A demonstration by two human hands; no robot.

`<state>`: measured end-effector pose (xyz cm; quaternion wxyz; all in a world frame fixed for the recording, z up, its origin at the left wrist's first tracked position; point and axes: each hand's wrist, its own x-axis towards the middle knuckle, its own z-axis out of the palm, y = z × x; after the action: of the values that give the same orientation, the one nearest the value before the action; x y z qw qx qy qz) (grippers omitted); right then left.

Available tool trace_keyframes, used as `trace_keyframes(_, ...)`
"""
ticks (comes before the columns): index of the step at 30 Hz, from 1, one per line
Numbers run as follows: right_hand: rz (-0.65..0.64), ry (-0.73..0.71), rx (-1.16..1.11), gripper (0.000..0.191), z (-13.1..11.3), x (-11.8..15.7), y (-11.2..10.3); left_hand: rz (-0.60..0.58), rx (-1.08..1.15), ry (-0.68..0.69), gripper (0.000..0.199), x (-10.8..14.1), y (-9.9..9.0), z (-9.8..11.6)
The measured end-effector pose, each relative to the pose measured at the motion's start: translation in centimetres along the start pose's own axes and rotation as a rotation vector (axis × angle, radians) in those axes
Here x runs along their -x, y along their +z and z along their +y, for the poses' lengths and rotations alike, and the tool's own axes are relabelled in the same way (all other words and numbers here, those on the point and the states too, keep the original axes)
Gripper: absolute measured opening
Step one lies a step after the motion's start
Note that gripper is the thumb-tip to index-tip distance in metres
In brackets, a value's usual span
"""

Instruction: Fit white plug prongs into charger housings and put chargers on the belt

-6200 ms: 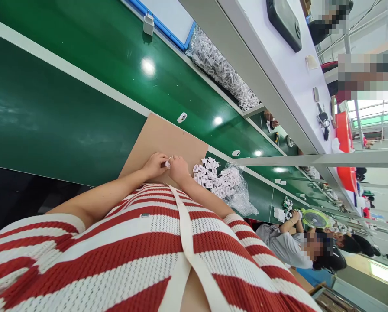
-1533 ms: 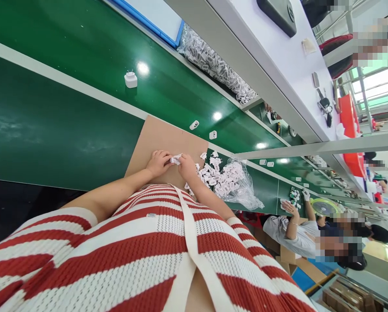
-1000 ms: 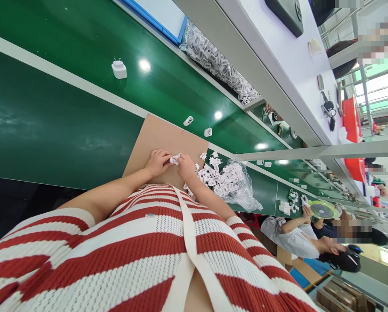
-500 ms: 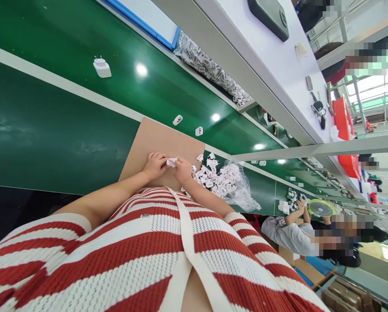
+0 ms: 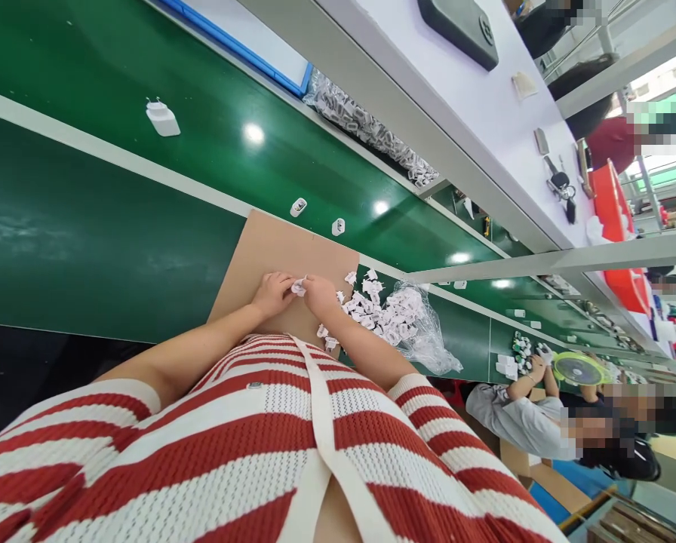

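Over a brown cardboard sheet (image 5: 247,260), both hands meet around a small white plastic charger piece (image 5: 299,286). My left hand (image 5: 275,294) has its fingers closed on the piece's left side. From the right, my right hand (image 5: 319,297) pinches the same piece. Much of it is hidden behind the fingers. Close by my right hand lies a loose heap of white plug parts (image 5: 372,305), some spilling from a clear plastic bag (image 5: 434,343).
Beyond a pale rail, white charger housings (image 5: 298,207) and a pronged charger (image 5: 162,119) sit on the green belt (image 5: 213,136). Bagged white parts (image 5: 366,124) line a lower shelf. Above it runs a white shelf holding a black case (image 5: 459,30). A co-worker (image 5: 519,415) works at right.
The charger and the housings on the belt have shifted slightly left in view. My hands stay together, and the white piece sits turned differently between the fingers, showing less of itself.
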<state>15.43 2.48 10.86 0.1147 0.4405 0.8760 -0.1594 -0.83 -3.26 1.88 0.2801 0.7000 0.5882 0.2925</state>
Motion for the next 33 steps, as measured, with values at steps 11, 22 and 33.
trace_keyframes(11, -0.002, 0.005, -0.035, 0.024, -0.4, 0.7, 1.6, -0.021, 0.088, -0.013, 0.029, 0.4, 0.2, -0.4)
trace_keyframes(22, 0.502, 0.506, -0.463, 0.045, 4.3, 3.3, 3.1, 0.342, 0.003, -0.233, 0.030, -4.8, -7.7, -5.2)
trace_keyframes(33, 0.456, 0.798, -0.646, 0.026, 9.9, 2.5, 2.4, 0.556, -0.112, -0.538, 0.072, -16.2, -16.1, -10.7)
